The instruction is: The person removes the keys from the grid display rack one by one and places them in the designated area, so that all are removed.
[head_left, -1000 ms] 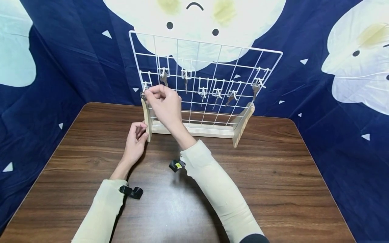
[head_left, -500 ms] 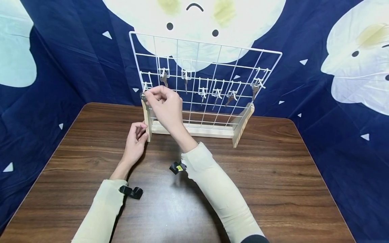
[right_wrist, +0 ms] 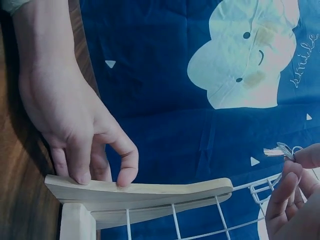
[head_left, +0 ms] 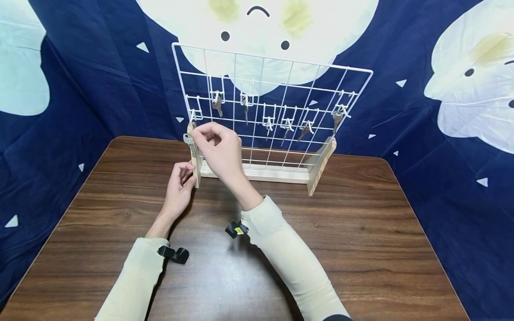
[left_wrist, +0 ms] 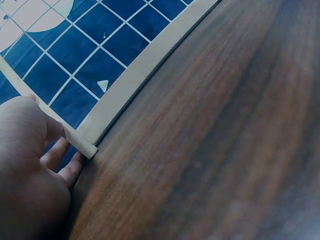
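In the head view my right hand (head_left: 221, 149) pinches a small ring with metal keys (head_left: 188, 139) between thumb and forefinger. The keys are clearer in the right wrist view, where the ring (right_wrist: 297, 150) sits at the fingertips. Just above them a white hook (head_left: 193, 115) hangs at the left end of the white wire grid rack (head_left: 277, 84), apart from the keys. My left hand (head_left: 178, 189) grips the lower part of the rack's left wooden side support (right_wrist: 150, 190), thumb on one side and fingers on the other.
Several other keys hang from hooks across the grid, among them a key (head_left: 217, 104) at upper left and a key (head_left: 337, 118) at far right. The right wooden support (head_left: 322, 165) stands on the brown table (head_left: 361, 249). A blue cloth (head_left: 108, 67) hangs behind.
My right hand has moved down a little with the keys, away from the leftmost hook, which now shows more fully. The left hand stays on the wooden support.
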Tool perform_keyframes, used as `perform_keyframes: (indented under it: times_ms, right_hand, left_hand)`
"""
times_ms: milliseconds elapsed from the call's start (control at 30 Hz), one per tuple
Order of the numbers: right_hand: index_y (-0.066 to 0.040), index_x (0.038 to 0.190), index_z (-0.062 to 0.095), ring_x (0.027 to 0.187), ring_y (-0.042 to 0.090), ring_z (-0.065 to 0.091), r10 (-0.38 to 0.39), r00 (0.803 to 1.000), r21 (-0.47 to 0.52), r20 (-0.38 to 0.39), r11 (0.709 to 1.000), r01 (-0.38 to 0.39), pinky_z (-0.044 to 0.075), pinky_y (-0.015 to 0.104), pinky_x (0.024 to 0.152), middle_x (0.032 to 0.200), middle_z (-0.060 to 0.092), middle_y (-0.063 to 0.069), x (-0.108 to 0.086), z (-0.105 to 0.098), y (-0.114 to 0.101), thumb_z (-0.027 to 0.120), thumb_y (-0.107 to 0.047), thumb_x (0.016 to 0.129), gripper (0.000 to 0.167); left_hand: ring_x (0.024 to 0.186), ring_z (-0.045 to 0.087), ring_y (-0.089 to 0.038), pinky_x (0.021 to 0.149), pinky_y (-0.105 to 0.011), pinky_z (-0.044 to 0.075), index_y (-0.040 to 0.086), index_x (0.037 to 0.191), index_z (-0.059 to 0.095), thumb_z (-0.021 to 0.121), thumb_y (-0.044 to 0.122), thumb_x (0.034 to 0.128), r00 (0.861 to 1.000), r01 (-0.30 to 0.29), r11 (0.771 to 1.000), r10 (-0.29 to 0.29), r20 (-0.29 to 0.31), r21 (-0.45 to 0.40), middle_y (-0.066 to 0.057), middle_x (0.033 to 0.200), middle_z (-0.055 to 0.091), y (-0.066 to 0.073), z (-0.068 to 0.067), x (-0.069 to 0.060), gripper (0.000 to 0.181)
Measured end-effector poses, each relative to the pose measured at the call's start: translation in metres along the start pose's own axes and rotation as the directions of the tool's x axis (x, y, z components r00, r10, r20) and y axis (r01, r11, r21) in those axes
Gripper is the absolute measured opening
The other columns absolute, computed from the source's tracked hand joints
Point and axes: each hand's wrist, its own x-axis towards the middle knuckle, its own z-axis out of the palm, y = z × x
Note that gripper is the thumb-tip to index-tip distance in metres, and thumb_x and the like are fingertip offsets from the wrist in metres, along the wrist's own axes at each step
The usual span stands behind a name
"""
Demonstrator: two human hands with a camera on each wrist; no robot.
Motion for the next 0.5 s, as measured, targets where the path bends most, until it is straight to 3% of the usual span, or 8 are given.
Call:
perform_keyframes:
  times_ms: [133, 267, 400, 500]
  right_hand:
    - [-0.003, 0.101, 0.083, 0.063, -0.002, 0.05, 0.016, 1.0, -0.003, 0.01, 1.0, -0.016, 0.041, 0.016, 0.058, 0.077, 0.067, 0.001, -0.006, -0.001, 0.006, 0.078, -0.011, 0.1, 0.01]
    - [-0.001, 0.101, 0.083, 0.064, -0.001, 0.049, 0.039, 0.999, 0.027, 0.028, 0.999, -0.04, 0.04, 0.016, 0.058, 0.076, 0.065, 0.0, -0.013, -0.002, 0.015, 0.077, -0.011, 0.101, 0.011]
    - [0.0, 0.102, 0.082, 0.065, -0.001, 0.05, 0.075, 0.996, 0.058, 0.045, 0.995, -0.078, 0.041, 0.017, 0.06, 0.076, 0.066, -0.001, -0.021, -0.003, 0.025, 0.076, -0.01, 0.101, 0.012]
    - [0.0, 0.102, 0.083, 0.066, 0.0, 0.051, 0.099, 0.994, 0.053, 0.051, 0.993, -0.101, 0.042, 0.017, 0.06, 0.075, 0.067, 0.0, -0.027, -0.003, 0.03, 0.076, -0.01, 0.101, 0.012]
  left_hand:
    - [0.138, 0.053, -0.005, 0.127, -0.03, 0.042, -0.015, 0.132, 0.042, 0.043, -0.021, 0.1054, 1.0, 0.001, 1.0, -0.001, -0.003, 0.007, -0.018, 0.145, 0.057, 0.0, 0.0, 0.0, 0.027]
    - [0.144, 0.052, -0.013, 0.13, -0.036, 0.041, -0.015, 0.132, 0.042, 0.043, -0.021, 0.1057, 1.0, 0.008, 1.0, -0.008, -0.004, 0.01, -0.017, 0.144, 0.057, 0.001, 0.0, 0.001, 0.027]
    - [0.15, 0.049, -0.022, 0.131, -0.038, 0.04, -0.014, 0.132, 0.041, 0.042, -0.02, 0.106, 1.0, 0.014, 1.0, -0.014, 0.007, 0.008, -0.021, 0.153, 0.055, 0.001, 0.0, 0.001, 0.027]
    - [0.152, 0.048, -0.022, 0.131, -0.04, 0.039, -0.014, 0.133, 0.041, 0.042, -0.02, 0.1061, 1.0, 0.02, 1.0, -0.02, 0.01, 0.004, -0.024, 0.16, 0.051, 0.001, -0.001, 0.0, 0.027]
